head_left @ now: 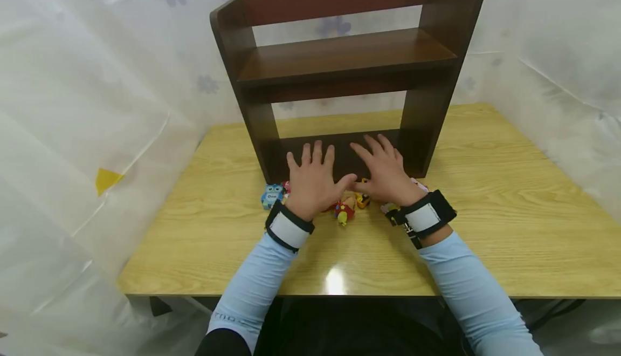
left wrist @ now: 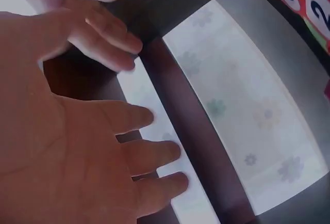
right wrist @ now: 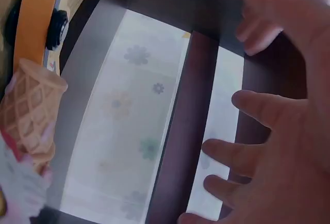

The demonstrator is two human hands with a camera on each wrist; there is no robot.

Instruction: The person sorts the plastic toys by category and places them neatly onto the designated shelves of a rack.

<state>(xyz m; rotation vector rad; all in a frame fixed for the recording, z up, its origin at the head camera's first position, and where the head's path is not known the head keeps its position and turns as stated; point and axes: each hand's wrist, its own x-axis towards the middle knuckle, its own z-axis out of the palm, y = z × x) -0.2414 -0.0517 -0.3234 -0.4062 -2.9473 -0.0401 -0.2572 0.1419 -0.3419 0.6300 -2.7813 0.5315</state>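
Observation:
Both of my hands are held palms down with fingers spread, in front of a dark brown two-tier wooden shelf (head_left: 346, 56). In the head view my left hand (head_left: 312, 183) and right hand (head_left: 385, 175) overlap its bottom board, thumbs close together. Neither holds anything. Small toys lie along the shelf's front, partly hidden under the hands: a blue toy marked "One" (head_left: 272, 196), a red toy figure (head_left: 344, 209) and a yellow toy (head_left: 362, 200). The right wrist view shows a toy ice-cream cone (right wrist: 33, 105) and an orange wheeled toy (right wrist: 36, 12). A toy marked 2 (left wrist: 309, 2) appears in the left wrist view.
The shelf stands on a light wood-grain table (head_left: 204, 226), towards its back edge. White flower-print sheeting (head_left: 121, 75) hangs behind and at both sides. A yellow patch (head_left: 107, 180) shows on the left sheeting. The table's front edge is near my body.

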